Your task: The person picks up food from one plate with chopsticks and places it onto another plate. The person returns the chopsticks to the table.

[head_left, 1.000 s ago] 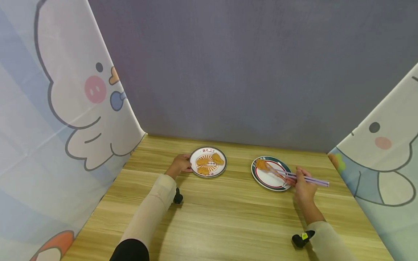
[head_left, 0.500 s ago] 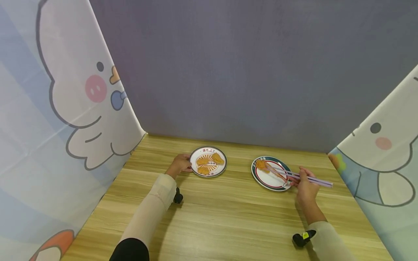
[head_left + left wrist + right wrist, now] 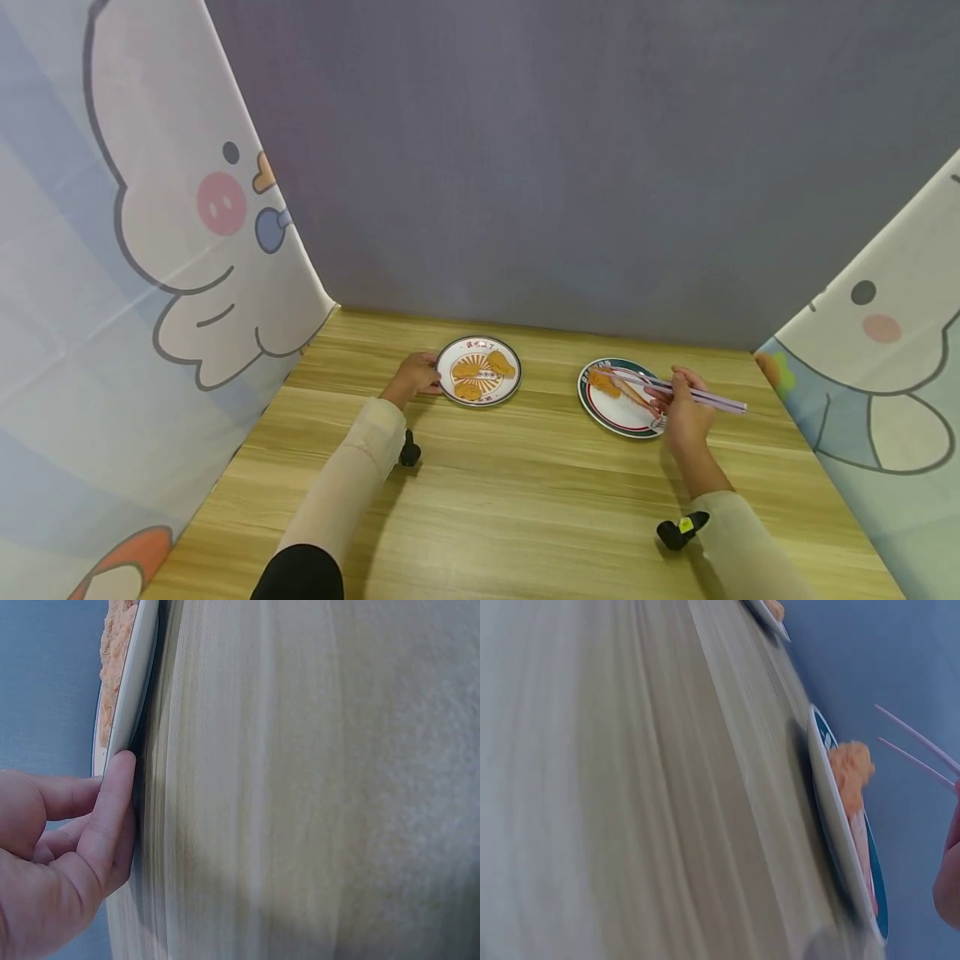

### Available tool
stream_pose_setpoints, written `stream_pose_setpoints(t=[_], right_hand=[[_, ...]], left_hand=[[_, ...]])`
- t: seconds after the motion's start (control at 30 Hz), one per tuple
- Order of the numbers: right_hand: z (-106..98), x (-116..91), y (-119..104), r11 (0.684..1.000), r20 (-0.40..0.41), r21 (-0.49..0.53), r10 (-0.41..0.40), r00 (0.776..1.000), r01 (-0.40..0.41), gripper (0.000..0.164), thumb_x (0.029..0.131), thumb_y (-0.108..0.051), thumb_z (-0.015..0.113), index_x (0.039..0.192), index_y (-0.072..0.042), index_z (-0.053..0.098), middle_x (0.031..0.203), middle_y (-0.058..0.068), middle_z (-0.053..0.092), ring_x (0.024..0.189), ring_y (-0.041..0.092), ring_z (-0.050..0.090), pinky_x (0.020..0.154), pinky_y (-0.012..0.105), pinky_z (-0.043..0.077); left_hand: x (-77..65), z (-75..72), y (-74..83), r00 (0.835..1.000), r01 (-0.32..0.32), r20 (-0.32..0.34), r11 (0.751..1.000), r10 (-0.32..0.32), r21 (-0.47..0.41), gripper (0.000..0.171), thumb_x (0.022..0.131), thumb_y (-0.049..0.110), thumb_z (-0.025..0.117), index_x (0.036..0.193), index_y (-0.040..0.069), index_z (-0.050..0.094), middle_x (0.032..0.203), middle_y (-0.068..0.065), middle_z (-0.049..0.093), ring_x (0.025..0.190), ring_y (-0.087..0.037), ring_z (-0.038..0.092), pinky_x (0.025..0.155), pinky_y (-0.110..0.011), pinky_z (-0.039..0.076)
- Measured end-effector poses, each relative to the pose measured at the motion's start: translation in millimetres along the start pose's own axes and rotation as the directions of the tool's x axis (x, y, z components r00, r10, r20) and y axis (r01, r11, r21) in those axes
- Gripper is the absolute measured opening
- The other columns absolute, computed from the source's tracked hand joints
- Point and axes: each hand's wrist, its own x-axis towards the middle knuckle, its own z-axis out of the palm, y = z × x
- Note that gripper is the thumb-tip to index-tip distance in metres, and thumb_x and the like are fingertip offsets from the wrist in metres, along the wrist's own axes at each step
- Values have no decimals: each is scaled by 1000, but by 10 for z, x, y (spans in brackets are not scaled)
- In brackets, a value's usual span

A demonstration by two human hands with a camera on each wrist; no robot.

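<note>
Left grip [image 3: 417, 374] pinches plate [image 3: 450, 360]; right grip [image 3: 686, 410] holds chopsticks [image 3: 720, 402].

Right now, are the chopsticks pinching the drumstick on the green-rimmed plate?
No, the right wrist view shows the chopsticks with their tips apart and clear of the drumstick on the plate.

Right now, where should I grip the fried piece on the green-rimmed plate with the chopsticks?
Probably the thick breaded end, from above, with one of the chopsticks on each side. It bulges above the rim of the green-rimmed plate, while the narrow stem lies lower, toward the right hand.
</note>
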Motion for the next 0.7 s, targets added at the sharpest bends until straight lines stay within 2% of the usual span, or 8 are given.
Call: stream_pose_setpoints(t=[0.13,0.27,0.47,0.7], right_hand=[[169,-44,56,999,38,-32,-21,999,22,10,102,-12,61,105,-7,69,72,8,71,54,15,72,42,23,58],[319,-82,143,997,106,-33,-59,993,63,12,102,-10,60,106,-3,68,71,7,69,55,15,72,44,23,59],[507,-144,286,992,185,-58,-101,977,114,13,104,-10,57,102,-5,69,72,3,71,56,12,72,45,22,60],[676,-212,439,991,211,-101,-60,976,83,17,105,-9,54,99,-13,69,73,2,74,57,13,73,43,22,58]], left_hand=[[5,-10,7,1000,10,7,1000,-10,1,53,95,-9,56,147,-1,48,118,-24,62,83,-24,72,75,-30,67],[11,-8,15,1000,7,6,1000,-7,15,54,93,-11,56,146,-3,48,112,-24,62,79,-25,72,72,-31,68],[12,21,-5,1000,-6,-19,1000,6,25,56,93,-10,55,147,-1,49,115,-22,61,77,-20,69,70,-28,67],[-13,38,1,999,-16,-29,999,17,29,55,93,-11,56,146,-1,50,112,-20,61,72,-17,67,64,-24,65]])
